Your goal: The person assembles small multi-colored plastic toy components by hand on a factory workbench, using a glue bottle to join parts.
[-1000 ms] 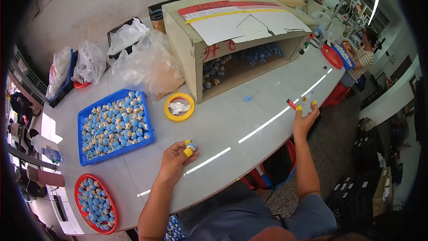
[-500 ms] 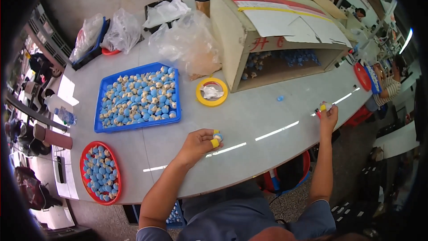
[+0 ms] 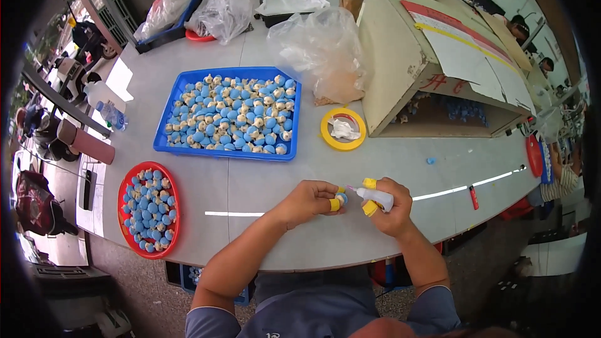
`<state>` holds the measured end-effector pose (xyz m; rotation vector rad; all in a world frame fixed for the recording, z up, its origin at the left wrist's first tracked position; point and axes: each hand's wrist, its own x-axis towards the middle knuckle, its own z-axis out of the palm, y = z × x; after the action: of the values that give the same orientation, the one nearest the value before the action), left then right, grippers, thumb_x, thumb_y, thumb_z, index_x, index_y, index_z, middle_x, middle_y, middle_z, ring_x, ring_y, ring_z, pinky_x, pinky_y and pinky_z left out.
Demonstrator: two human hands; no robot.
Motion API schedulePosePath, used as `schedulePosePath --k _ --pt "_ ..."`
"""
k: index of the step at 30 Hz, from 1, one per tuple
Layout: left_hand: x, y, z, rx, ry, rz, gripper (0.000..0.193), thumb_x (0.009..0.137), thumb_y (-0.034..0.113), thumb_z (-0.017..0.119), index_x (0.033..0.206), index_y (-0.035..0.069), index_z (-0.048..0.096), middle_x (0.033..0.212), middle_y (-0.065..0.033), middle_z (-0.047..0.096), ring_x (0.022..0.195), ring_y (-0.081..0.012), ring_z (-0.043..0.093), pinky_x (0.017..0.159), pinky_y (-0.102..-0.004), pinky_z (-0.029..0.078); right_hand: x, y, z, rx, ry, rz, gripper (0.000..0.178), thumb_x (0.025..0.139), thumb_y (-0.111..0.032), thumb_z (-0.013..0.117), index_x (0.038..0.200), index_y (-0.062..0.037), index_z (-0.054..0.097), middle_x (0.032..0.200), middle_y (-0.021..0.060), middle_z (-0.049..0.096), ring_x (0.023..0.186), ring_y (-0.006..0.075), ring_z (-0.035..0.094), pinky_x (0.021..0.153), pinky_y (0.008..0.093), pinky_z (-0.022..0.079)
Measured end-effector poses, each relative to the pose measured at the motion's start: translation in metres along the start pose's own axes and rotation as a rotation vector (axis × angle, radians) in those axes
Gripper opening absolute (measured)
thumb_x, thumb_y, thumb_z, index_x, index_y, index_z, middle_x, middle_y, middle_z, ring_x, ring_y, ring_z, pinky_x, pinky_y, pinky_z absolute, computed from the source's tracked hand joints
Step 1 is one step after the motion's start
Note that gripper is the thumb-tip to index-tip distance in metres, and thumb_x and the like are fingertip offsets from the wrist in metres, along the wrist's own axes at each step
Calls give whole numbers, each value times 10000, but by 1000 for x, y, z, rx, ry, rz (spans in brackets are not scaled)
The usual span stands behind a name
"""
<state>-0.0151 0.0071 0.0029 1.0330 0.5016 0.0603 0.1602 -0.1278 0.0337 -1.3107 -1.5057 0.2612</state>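
My left hand [image 3: 308, 204], its fingertips wrapped in yellow tape, pinches a small blue-and-cream figurine [image 3: 342, 198] above the near part of the table. Close on its right, my right hand [image 3: 395, 209], also with yellow tape on thumb and finger, is closed around a small white squeeze bottle [image 3: 379, 198]. The bottle's thin nozzle points left at the figurine; whether the two touch I cannot tell. A blue tray [image 3: 226, 155] full of similar blue-and-cream pieces lies beyond my left hand. More of them fill a round red tray [image 3: 177, 213] at the left.
A yellow tape roll [image 3: 343, 145] with white tissue inside lies before a beige open-fronted box [image 3: 391, 81]. Plastic bags [image 3: 319, 50] stand behind the blue tray. A small blue piece [image 3: 431, 161] and a slim red object [image 3: 474, 198] lie at the right. Other people work farther back.
My right hand has come left with the squeeze bottle, from beside the slim red object to next to my left hand. The left hand keeps hold of the figurine. The view has shifted.
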Motion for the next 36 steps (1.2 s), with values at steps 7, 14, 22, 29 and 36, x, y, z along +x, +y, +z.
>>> schedulePosePath --k 7,14,22,29,36 --pt "0 -3 1 85 -9 25 361 862 16 631 1185 -121 544 1061 -160 649 950 -189 652 857 -282 534 -8 11 9 -109 73 -160 225 699 -73 687 878 0 571 685 114 595 499 214 504 493 304 412" --pt "1 1 5 107 5 26 364 853 8 638 1176 -133 545 1042 -167 658 942 -178 652 847 -276 532 -7 15 7 -97 5 -145 226 676 -78 702 853 0 586 698 118 631 477 231 526 476 311 420" --pt "-1 1 6 114 9 30 347 849 -1 638 1164 -125 561 1040 -160 660 942 -169 650 853 -274 528 -8 16 13 -65 7 -132 209 691 -71 674 853 15 574 672 129 603 473 237 501 485 324 416" --pt "0 -2 6 161 11 50 328 848 -25 628 1156 -118 566 1033 -152 663 952 -167 654 853 -260 527 -9 15 13 -92 14 -138 220 686 -59 675 867 24 581 697 143 616 485 245 516 489 332 424" --pt "2 -6 3 78 -10 60 318 866 -26 610 1166 -115 554 1034 -153 660 949 -175 660 857 -266 533 -8 13 12 -131 20 -148 225 669 -53 674 861 27 588 671 136 608 479 242 513 488 329 422"
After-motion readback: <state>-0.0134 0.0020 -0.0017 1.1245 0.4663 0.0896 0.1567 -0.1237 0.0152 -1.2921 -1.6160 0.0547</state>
